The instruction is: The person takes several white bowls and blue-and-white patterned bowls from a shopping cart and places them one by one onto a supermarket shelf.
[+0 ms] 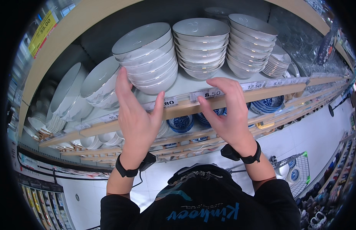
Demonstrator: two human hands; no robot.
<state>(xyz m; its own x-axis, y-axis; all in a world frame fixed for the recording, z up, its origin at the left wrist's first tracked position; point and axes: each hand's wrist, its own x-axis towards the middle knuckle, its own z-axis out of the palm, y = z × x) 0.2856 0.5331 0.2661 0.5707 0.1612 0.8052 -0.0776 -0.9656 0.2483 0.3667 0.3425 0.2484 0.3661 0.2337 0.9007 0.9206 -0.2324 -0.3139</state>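
Note:
My left hand (137,115) is raised at the shelf edge, its fingertips at the left side of a stack of large white bowls (155,66); I cannot tell whether they touch. The thumb stands apart in front of the price labels. My right hand (228,112) curls in front of the shelf's wooden edge with nothing between fingers and thumb. Right behind it rises a stack of white bowls with thin dark rims (202,51). A taller-looking stack of smaller bowls (248,49) stands to its right. Left of my left hand, larger bowls (101,83) lean tilted.
Small white dishes (277,61) are piled at the right of the shelf. The wooden front edge (183,107) carries price labels. Blue-patterned bowls (181,123) sit on the shelf below. A shopping cart (301,172) holding dishes stands behind me on the right.

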